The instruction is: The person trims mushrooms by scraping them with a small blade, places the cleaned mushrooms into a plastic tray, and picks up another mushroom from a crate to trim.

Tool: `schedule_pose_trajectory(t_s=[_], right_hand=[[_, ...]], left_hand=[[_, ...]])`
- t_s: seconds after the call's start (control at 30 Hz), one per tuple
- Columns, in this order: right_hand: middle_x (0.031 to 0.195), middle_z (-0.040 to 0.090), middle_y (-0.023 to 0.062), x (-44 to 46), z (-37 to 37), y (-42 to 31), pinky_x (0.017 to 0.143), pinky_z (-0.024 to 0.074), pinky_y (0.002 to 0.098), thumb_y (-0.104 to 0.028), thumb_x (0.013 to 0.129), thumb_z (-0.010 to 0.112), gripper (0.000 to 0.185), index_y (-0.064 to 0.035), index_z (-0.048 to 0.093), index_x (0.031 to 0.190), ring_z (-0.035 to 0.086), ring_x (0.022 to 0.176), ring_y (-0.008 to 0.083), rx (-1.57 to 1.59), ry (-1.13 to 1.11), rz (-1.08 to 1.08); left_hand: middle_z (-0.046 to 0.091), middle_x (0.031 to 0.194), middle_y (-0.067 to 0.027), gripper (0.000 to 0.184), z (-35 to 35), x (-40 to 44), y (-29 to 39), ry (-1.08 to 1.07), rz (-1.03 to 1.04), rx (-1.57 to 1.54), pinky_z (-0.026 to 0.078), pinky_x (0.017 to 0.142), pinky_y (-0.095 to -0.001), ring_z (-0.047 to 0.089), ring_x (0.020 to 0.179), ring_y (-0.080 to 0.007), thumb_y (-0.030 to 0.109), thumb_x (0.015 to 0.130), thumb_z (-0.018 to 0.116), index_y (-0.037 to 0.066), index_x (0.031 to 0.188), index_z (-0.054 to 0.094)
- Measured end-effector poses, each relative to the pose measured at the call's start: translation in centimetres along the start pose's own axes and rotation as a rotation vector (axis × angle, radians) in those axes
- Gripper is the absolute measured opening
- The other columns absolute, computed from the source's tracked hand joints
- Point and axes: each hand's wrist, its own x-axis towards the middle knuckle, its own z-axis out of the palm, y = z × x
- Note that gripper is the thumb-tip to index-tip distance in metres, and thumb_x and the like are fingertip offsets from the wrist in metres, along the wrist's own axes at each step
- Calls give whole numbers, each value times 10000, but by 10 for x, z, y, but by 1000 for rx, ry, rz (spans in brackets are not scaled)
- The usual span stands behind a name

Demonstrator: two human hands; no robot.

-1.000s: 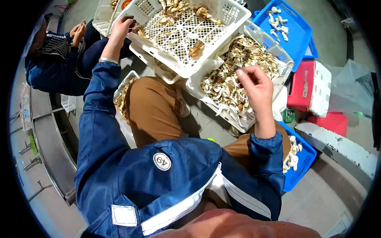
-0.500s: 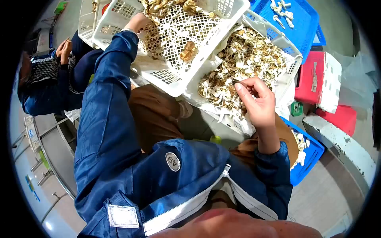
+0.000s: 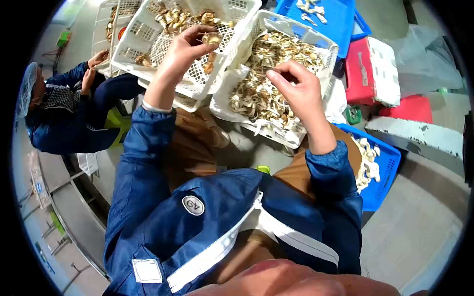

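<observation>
My left hand (image 3: 185,52) holds a brown mushroom piece (image 3: 212,38) between thumb and fingers, over the white mesh crate (image 3: 197,90). More brown mushrooms (image 3: 173,18) lie in that crate, mostly at its far side. My right hand (image 3: 297,88) is closed in a pinch above the lined white crate (image 3: 332,61) full of trimmings (image 3: 261,96); what its fingertips hold, if anything, is too small to make out. The two crates stand side by side beyond my knees.
At the right, a blue basket (image 3: 390,165) holds pale mushrooms, and another blue tray (image 3: 335,22) stands far right. A red-and-white box (image 3: 359,71) is nearby. A co-worker (image 3: 64,108) sits at the left. A metal frame (image 3: 74,209) runs along the lower left.
My left hand has come up from the mesh crate and toward my right hand, now with a mushroom piece in it. The whole view has shifted, with the crates further left.
</observation>
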Motion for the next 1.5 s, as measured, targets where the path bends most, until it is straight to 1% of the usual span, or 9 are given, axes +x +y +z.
schedule_pose_trajectory(t_s=[0.1,0.23,0.43,0.73,0.97,1.03,1.13,1.4,1.5], right_hand=[[841,654,59,2,-8,-18,661,508,270,-128,843,735,145,2,671,861,635,753,127,-47,47,-196],[947,704,135,5,-14,-28,755,538,339,-100,800,715,138,15,639,795,689,853,280,-160,40,-262],[992,702,135,11,-8,4,769,549,363,-97,794,720,122,-2,644,803,692,892,294,-247,45,-347],[941,685,142,27,3,18,720,538,382,-80,818,682,101,2,622,815,675,850,328,-260,-13,-363],[853,705,130,17,2,18,707,545,337,-78,831,659,96,-2,685,882,707,789,259,-120,8,-168],[840,709,101,16,0,16,693,532,296,-84,830,675,110,4,694,893,689,767,169,-75,0,-109],[849,721,39,12,-3,18,691,507,252,-94,860,692,99,4,693,875,633,759,82,149,-47,78],[898,716,77,13,-14,22,799,536,268,-84,866,725,97,-4,677,894,668,829,129,811,-156,398],[890,709,67,13,-16,23,785,533,269,-88,865,725,88,-20,672,878,656,813,123,811,-159,393]], left_hand=[[685,940,-15,398,54,-28,25,-41,42,-79,474,699,-221,589,778,-71,109,854,755,27,1225,634],[672,1011,-22,387,89,-44,29,-73,79,-172,478,752,-238,589,879,-73,117,873,734,19,1234,633],[639,1071,-51,394,99,-31,3,-73,69,-197,474,907,-266,601,985,-118,77,865,732,-6,1210,563],[662,1053,-50,361,97,-22,-6,-99,34,-62,498,888,-259,616,981,-103,44,857,714,-21,1187,584],[659,1074,-63,408,98,-32,-2,-107,17,-214,490,920,-269,617,1014,-120,45,864,727,-22,1234,569],[653,1077,-59,420,100,-34,0,-80,28,-278,484,931,-273,613,1023,-123,41,863,728,-18,1244,561],[656,1009,-47,384,98,-34,-6,-91,29,-421,502,798,-246,617,915,-108,54,852,750,14,1192,576],[674,1041,-68,400,90,-31,-24,-294,-197,-900,558,810,-305,657,895,-139,109,890,720,3,1251,587],[672,1044,-85,443,93,-32,-24,-313,-283,-1022,581,841,-343,669,918,-167,129,913,687,-10,1309,547]])
